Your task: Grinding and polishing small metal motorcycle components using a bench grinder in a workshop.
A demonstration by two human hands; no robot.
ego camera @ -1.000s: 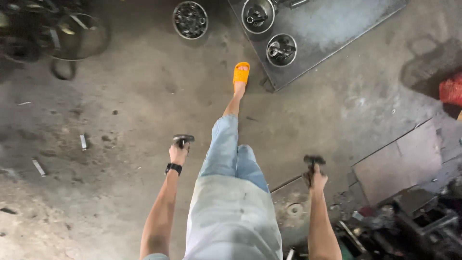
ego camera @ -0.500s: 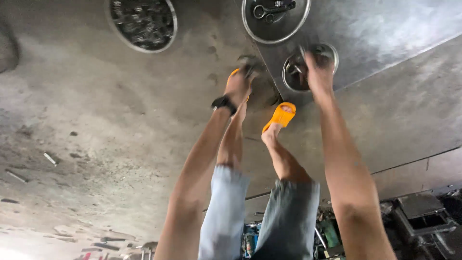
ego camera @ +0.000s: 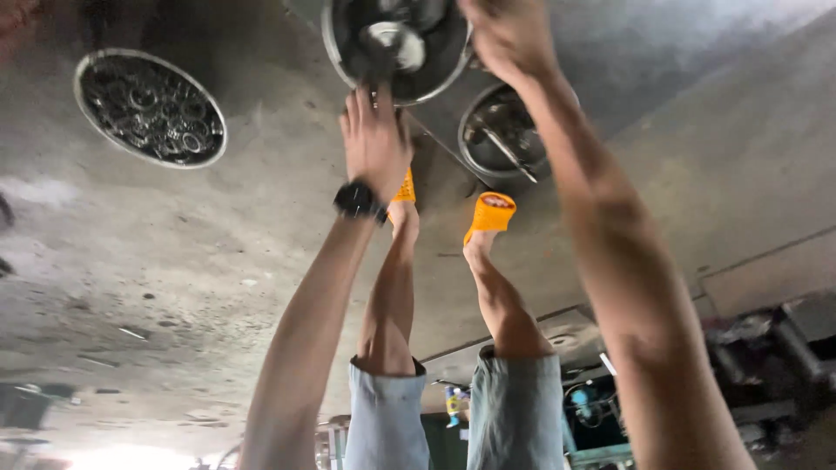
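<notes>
Reaching over a round metal bowl [ego camera: 396, 43], both hands [ego camera: 374, 144] [ego camera: 505, 35] blur; fingers' grip cannot be told.

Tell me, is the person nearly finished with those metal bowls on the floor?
About midway, I'd guess. Done: the side bowl is full of small metal rings, and the lower bowl holds some tools. In hand: the left hand touches the rim of the top bowl; the right hand reaches beside it, its grip blurred. Left: finishing at that bowl.
</notes>
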